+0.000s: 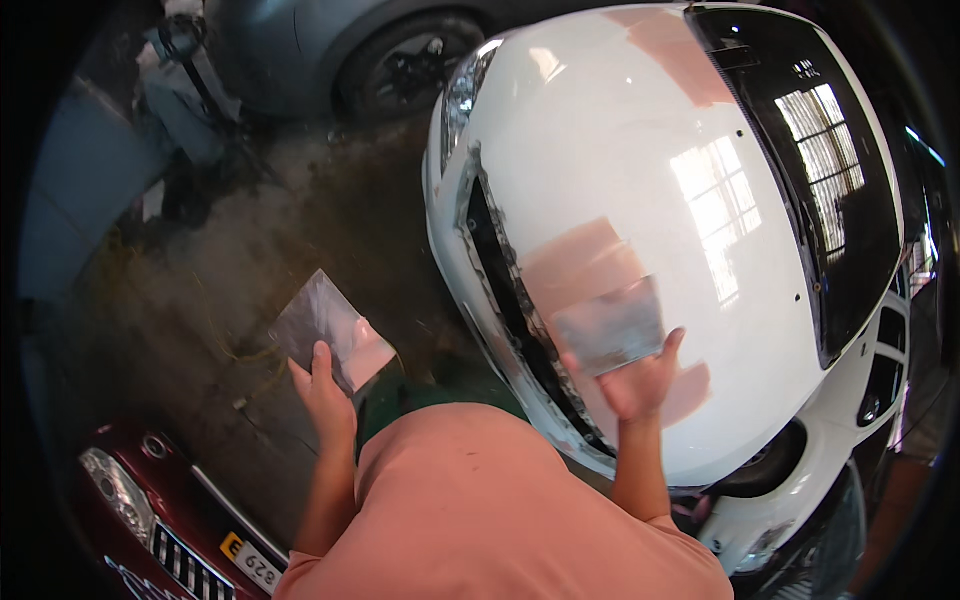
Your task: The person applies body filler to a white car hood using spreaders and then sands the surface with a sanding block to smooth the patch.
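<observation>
My left hand (327, 394) grips the near corner of a flat grey board (303, 315), thumb on top. Pink body filler (366, 350) lies smeared on the board's right side. Over the white car hood (640, 130), my right hand (640, 385) holds a thin, flat, greyish spreader (612, 325), blurred at its edges. The spreader overlaps a pinkish-tan filler patch (580, 262) near the hood's front edge; whether it touches the surface I cannot tell. My right thumb sticks out to the side, and the fingers are partly hidden.
Another filler patch (680, 60) covers the hood by the windshield (815, 150). A smaller one (690, 392) lies right of my right hand. A dark red car (150, 490) stands at lower left, a grey car (290, 50) at the back. Thin hoses (240, 355) run along the floor.
</observation>
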`<action>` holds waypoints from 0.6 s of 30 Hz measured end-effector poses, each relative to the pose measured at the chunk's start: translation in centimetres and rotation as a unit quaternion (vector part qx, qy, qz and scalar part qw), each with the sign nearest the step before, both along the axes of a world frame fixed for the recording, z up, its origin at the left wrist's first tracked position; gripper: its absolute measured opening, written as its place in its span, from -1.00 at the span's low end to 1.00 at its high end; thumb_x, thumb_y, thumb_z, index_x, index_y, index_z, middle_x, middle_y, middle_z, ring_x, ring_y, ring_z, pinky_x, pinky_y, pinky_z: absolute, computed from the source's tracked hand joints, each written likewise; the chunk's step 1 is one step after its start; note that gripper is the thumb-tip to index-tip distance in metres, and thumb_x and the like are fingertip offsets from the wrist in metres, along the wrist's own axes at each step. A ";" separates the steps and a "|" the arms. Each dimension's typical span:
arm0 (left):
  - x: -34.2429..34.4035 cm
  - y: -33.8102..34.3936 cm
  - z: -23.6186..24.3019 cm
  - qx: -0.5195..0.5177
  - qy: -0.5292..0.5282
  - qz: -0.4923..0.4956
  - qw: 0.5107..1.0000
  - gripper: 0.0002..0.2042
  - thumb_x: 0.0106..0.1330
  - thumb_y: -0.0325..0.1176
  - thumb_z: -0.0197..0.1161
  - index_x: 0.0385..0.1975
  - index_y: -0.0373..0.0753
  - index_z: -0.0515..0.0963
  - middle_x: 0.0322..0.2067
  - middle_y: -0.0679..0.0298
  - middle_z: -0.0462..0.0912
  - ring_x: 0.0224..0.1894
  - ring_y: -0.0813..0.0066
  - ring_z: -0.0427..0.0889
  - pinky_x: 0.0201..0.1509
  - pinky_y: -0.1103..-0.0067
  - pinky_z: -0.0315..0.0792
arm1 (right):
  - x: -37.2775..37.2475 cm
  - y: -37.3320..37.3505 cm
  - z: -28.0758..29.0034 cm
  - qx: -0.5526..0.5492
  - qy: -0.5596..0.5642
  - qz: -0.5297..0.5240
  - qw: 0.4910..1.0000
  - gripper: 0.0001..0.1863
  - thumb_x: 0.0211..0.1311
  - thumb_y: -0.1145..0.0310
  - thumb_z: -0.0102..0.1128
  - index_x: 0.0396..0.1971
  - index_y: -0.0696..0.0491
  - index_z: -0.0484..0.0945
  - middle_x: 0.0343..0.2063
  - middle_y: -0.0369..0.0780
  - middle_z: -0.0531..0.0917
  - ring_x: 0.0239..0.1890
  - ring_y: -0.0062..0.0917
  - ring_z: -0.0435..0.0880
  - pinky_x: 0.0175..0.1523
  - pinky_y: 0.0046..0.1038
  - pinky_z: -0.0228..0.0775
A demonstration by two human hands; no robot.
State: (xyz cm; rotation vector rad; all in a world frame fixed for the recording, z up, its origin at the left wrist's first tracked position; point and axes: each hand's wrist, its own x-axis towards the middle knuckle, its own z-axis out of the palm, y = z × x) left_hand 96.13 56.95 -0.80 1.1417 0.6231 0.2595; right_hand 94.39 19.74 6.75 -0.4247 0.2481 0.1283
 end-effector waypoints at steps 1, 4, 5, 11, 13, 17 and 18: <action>0.1 -0.7 -1.2 -0.009 0.015 0.010 1.000 -0.44 0.53 -0.33 0.16 0.42 -0.45 0.19 0.33 0.05 0.39 0.32 0.27 0.41 0.42 0.42 0.24 | 1.7 -1.9 0.8 -0.092 0.026 -0.006 0.995 -0.12 0.43 -0.41 -0.26 0.56 -0.14 0.05 0.53 -0.16 0.16 0.54 0.01 0.11 0.38 0.48 0.03; 0.3 -2.3 -4.0 -0.037 0.054 0.042 0.997 -0.44 0.53 -0.33 0.16 0.42 -0.45 0.19 0.32 0.05 0.39 0.31 0.28 0.41 0.42 0.42 0.24 | 7.4 -7.2 2.7 -0.420 -0.068 0.108 0.899 -0.07 0.26 -0.37 0.12 0.48 -0.09 0.22 0.45 -0.05 0.25 0.51 0.01 0.18 0.44 0.29 0.10; 0.2 -2.7 -4.4 -0.040 0.060 0.045 0.996 -0.44 0.53 -0.33 0.17 0.42 -0.45 0.19 0.32 0.05 0.39 0.31 0.29 0.41 0.42 0.42 0.24 | 9.8 -7.4 3.5 -0.569 -0.113 0.186 0.793 -0.12 0.18 -0.24 0.24 0.41 -0.05 0.31 0.44 -0.05 0.26 0.50 -0.03 0.20 0.45 0.21 0.12; 0.7 -3.7 -8.0 -0.087 0.133 0.079 0.984 -0.42 0.54 -0.29 0.18 0.42 -0.44 0.17 0.31 0.07 0.39 0.31 0.30 0.40 0.41 0.42 0.24 | 18.5 -1.9 -1.2 -0.765 -0.394 0.509 0.008 -0.52 -0.07 0.23 0.41 -0.02 -0.22 0.70 0.21 -0.32 0.51 0.36 -0.32 0.36 0.47 0.28 0.01; 0.1 -3.5 -8.8 -0.080 0.136 0.110 0.981 -0.40 0.54 -0.29 0.19 0.44 -0.43 0.15 0.32 0.06 0.37 0.32 0.29 0.39 0.42 0.42 0.24 | 20.1 -1.4 -3.9 -0.695 -0.448 0.560 -0.048 -0.61 -0.03 0.26 0.37 -0.10 -0.27 0.75 0.13 -0.37 0.54 0.33 -0.41 0.37 0.48 0.32 -0.02; -0.7 -2.7 -10.8 -0.087 0.176 0.169 0.966 -0.36 0.51 -0.31 0.22 0.46 -0.42 0.11 0.35 0.05 0.33 0.35 0.26 0.38 0.44 0.39 0.25 | 22.3 0.5 -7.6 -0.654 -0.490 0.570 -0.081 -0.67 0.03 0.27 0.32 -0.15 -0.31 0.77 0.08 -0.39 0.55 0.32 -0.45 0.36 0.51 0.29 -0.04; -0.8 -2.5 -11.1 -0.094 0.183 0.183 0.961 -0.36 0.51 -0.31 0.22 0.46 -0.42 0.11 0.36 0.04 0.33 0.35 0.26 0.38 0.44 0.39 0.25 | 22.8 1.0 -8.3 -0.649 -0.490 0.575 -0.086 -0.67 0.04 0.28 0.31 -0.15 -0.31 0.77 0.08 -0.40 0.55 0.32 -0.45 0.36 0.51 0.29 -0.04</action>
